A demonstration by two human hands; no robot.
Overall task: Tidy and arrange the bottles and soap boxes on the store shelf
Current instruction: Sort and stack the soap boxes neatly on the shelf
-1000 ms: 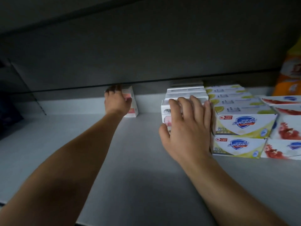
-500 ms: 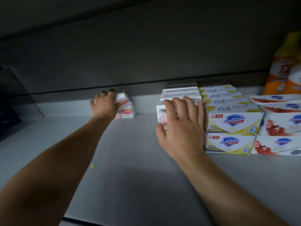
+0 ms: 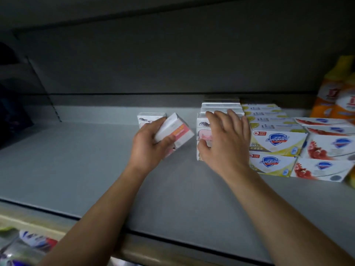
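My left hand [image 3: 148, 145] grips a white soap box with a pink and orange label [image 3: 177, 132], tilted and lifted off the grey shelf [image 3: 96, 160]. Behind that hand another white soap box [image 3: 148, 118] stands near the back. My right hand [image 3: 226, 139] lies with spread fingers over the front and top of a stack of white and pink soap boxes [image 3: 203, 131]. To its right sit rows of yellow-trimmed Safeguard boxes [image 3: 276, 141], then red-printed Safeguard boxes [image 3: 330, 146].
Orange and yellow bottles [image 3: 338, 93] stand at the far right rear. The shelf's front lip [image 3: 172, 244] runs across below my forearms. Packaged goods [image 3: 28, 244] show on a lower level at bottom left. A shelf bracket [image 3: 44, 87] bounds the left side.
My left hand has lifted a soap box from the back of the shelf and brought it forward and right, toward the stack. My right hand has stayed on the stack.
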